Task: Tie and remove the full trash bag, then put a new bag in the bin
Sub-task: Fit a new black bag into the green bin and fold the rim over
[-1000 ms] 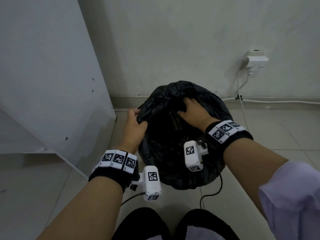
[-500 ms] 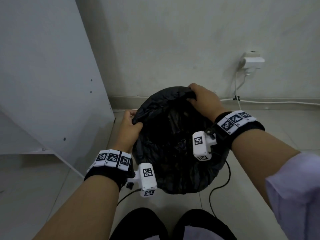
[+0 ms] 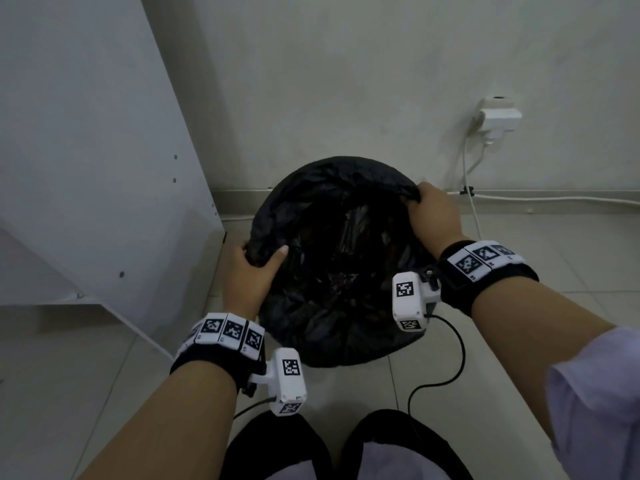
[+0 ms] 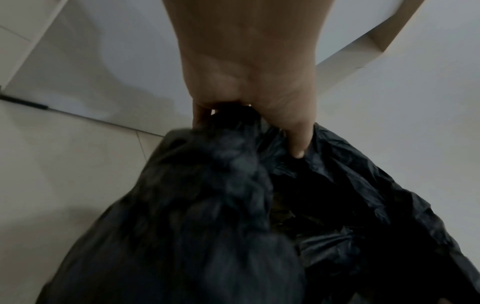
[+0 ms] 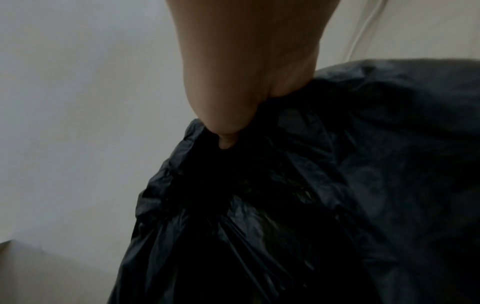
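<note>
A black trash bag (image 3: 332,188) lines a round bin on the tiled floor by the wall, its mouth wide and dark rubbish inside. My left hand (image 3: 251,268) grips the bag's rim on the left side, thumb inside the mouth. My right hand (image 3: 429,213) grips the rim at the far right. In the left wrist view the left hand (image 4: 249,115) pinches bunched black film of the bag (image 4: 207,205). In the right wrist view the right hand (image 5: 228,123) clutches gathered film of the bag (image 5: 285,205). The bin itself is hidden under the bag.
A white cabinet panel (image 3: 86,168) stands close on the left of the bin. A white plug adapter (image 3: 498,116) sits on the wall at the right, with a white cable (image 3: 554,199) along the skirting. A black cable (image 3: 450,368) loops on the floor near my knees.
My right hand has come out of the bag's middle and moved along the far rim to the right, gripping it there. The bag's mouth has spread wider. The left hand keeps its grip.
</note>
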A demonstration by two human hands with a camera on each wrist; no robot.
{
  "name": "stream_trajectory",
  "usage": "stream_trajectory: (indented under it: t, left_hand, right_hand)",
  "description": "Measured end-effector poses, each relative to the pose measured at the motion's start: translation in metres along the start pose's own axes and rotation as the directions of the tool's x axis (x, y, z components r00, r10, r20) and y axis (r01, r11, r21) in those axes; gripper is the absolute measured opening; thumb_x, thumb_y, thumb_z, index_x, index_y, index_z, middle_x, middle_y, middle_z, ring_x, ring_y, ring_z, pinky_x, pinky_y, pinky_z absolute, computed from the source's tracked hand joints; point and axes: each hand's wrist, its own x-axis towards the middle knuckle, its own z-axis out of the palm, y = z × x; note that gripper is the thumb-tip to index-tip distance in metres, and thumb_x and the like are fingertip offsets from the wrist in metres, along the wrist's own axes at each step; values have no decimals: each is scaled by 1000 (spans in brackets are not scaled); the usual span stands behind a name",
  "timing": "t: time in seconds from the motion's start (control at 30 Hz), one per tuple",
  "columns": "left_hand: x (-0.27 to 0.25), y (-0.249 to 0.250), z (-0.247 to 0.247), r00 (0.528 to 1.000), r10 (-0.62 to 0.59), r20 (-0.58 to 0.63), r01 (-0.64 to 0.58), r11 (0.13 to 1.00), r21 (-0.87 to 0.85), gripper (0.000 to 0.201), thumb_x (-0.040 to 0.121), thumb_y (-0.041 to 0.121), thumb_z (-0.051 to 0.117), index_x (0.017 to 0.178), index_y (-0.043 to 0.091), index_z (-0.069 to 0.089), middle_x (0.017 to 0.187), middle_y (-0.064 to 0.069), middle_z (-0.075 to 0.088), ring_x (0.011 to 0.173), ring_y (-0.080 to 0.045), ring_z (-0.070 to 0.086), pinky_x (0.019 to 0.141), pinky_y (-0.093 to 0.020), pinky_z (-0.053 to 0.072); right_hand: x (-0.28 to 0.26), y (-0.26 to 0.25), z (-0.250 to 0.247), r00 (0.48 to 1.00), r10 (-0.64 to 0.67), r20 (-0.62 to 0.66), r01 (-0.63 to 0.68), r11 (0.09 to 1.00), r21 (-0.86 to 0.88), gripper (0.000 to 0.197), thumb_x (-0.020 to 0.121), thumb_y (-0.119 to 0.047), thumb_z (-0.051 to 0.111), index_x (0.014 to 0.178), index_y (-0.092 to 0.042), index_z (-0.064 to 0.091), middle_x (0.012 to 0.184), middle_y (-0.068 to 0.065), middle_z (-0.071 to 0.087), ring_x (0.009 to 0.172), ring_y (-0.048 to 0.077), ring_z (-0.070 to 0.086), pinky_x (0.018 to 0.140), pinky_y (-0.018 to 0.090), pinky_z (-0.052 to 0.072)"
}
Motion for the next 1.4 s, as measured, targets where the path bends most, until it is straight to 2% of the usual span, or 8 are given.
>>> stream_trajectory:
  t: [0.43,0.53,0.6,0.7,0.77,0.97,1.23,1.4]
  left_hand:
    - [1,-9,29,986,-144,78,148,988,-51,39,75,38,52,108,19,60,103,-8,66,95,-33,61,93,-51,50]
    - [1,6,29,991,-96,97,99,995,-21,28,79,33,50,100,17,59,95,-11,66,90,-34,61,85,-46,51]
    - [1,13,28,993,-48,110,45,999,25,13,84,25,49,86,14,55,81,-9,60,80,-31,57,70,-37,44]
    - [1,21,24,991,39,130,-51,994,92,19,88,17,47,81,0,41,68,-2,47,67,-21,46,60,-31,33]
    - [0,24,22,985,98,143,-117,984,134,20,88,17,47,91,-3,48,71,-5,50,69,-23,49,61,-31,34]
    - [2,31,12,981,101,166,-136,967,214,24,92,18,48,112,11,57,101,-12,62,92,-30,57,81,-37,45]
    - [5,32,9,980,114,160,-146,968,206,22,92,16,48,113,12,55,95,-7,59,88,-29,56,75,-34,41]
    - [5,27,12,981,130,146,-154,974,169,15,88,18,48,100,15,56,83,-3,60,84,-29,58,75,-37,44]
  right_hand:
    - [-61,43,13,938,346,13,-334,897,290,42,92,-18,53,128,1,43,126,27,51,115,42,50,86,38,41]
    - [-73,37,6,968,72,-240,-64,997,39,77,81,-26,64,146,-9,26,144,22,31,131,39,32,109,46,32]
    - [-77,29,8,892,-325,-315,274,941,-196,67,80,-20,56,144,-12,35,139,18,40,128,35,36,112,46,30]
    - [-79,18,25,692,-695,197,712,610,-349,52,86,-20,48,139,-20,47,135,14,48,125,38,41,107,52,35]
    - [-80,20,41,618,-397,679,768,493,-410,53,97,-39,41,148,-33,30,156,8,24,145,37,11,116,57,11]
    - [-47,33,58,696,215,685,488,559,-671,69,96,-49,38,154,-24,10,161,12,0,147,33,-3,119,46,4]
    - [-84,-32,81,851,-171,496,244,966,-87,23,92,-14,46,109,-7,61,114,16,63,106,32,58,91,34,47]
    - [-114,-76,99,462,-193,866,118,981,156,36,96,-9,44,131,-2,53,133,18,54,124,31,50,101,31,38]
